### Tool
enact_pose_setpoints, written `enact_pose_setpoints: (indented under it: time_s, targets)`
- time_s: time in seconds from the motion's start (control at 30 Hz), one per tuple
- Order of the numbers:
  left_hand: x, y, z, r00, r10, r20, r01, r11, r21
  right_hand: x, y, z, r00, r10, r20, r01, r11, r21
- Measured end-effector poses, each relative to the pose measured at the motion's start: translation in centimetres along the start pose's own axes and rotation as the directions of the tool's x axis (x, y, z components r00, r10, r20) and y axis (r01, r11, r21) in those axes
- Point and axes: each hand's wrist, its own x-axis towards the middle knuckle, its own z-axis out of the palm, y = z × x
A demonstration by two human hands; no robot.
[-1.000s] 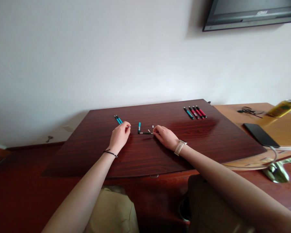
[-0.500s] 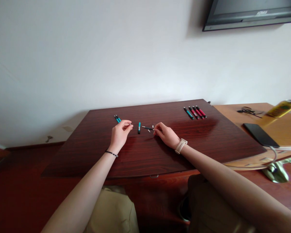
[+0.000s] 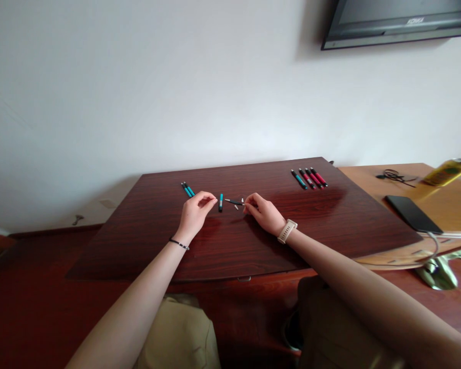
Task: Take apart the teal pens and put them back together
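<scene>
A short teal and black pen barrel (image 3: pixel 221 203) lies upright in the view on the dark wooden table (image 3: pixel 230 246). Just left of it, my left hand (image 3: pixel 195 211) is closed in a pinch; anything between its fingertips is too small to name. My right hand (image 3: pixel 264 212) pinches the right end of a thin black pen part (image 3: pixel 235 202). Beside that part lie two small pale pieces, one above (image 3: pixel 242 200) and one below (image 3: pixel 236 207). Behind my left hand are two teal pens (image 3: pixel 188 189), partly covered by it.
At the back right, a teal pen (image 3: pixel 298 179) lies beside several red pens (image 3: pixel 313 178). A lighter side table (image 3: pixel 372 179) holds a phone (image 3: pixel 413 213), a black cable (image 3: pixel 395 177) and a yellow can (image 3: pixel 447 172). A screen (image 3: pixel 403 25) hangs above.
My left hand has moved right, closer to the teal and black barrel, its fingers pinched together. My right hand has hardly moved.
</scene>
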Motion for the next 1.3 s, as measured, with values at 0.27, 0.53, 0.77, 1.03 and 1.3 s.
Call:
enact_pose_setpoints:
  time_s: [0.27, 0.53, 0.77, 1.03, 1.3]
  targets:
    - [-0.17, 0.02, 0.18, 0.997, -0.044, 0.063, 0.050, 0.993, -0.109, 0.08, 0.41, 0.13, 1.000, -0.006, -0.027, 0.007, 1.000, 0.023]
    - [-0.17, 0.52, 0.76, 0.996, -0.045, 0.081, 0.061, 0.978, -0.199, 0.10, 0.44, 0.12, 0.999, 0.010, -0.039, -0.007, 0.998, 0.061]
    - [-0.32, 0.42, 0.82, 0.991, -0.075, 0.108, 0.096, 0.973, -0.208, 0.09, 0.34, 0.07, 0.999, 0.016, -0.044, -0.013, 0.997, 0.073]
    - [-0.18, 0.08, 0.75, 0.995, -0.040, 0.095, 0.060, 0.974, -0.217, 0.14, 0.51, 0.12, 0.999, 0.008, -0.047, -0.005, 0.998, 0.065]
    - [-0.16, -0.27, 0.86, 0.995, -0.043, 0.093, 0.064, 0.969, -0.238, 0.11, 0.13, -0.05, 0.999, 0.016, -0.046, -0.013, 0.998, 0.055]
